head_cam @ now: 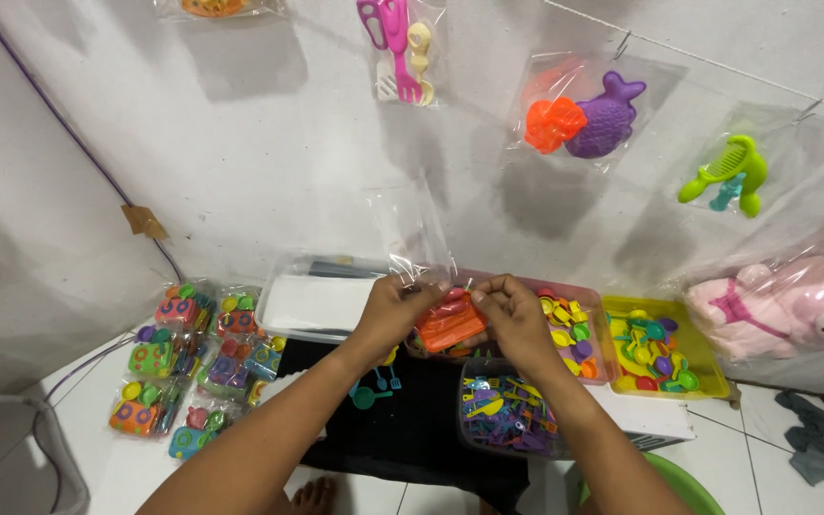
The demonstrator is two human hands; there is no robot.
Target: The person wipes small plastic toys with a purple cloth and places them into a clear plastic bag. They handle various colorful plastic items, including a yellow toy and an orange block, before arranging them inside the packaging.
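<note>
I count four trays: one white tray (312, 307), one pink (591, 329), one yellow (665, 355), one clear (507, 412); my left hand (395, 315) and right hand (515, 319) both pinch one orange toy (450, 324) inside a clear bag (412, 229), above the trays.

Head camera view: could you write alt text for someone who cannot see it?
Two bare hands, left hand and right hand, hold an orange toy tray at the mouth of a clear plastic bag. Below sit tubs of small colourful plastic toys, with packed toy sets at left and bagged toys hanging on the white wall.
</note>
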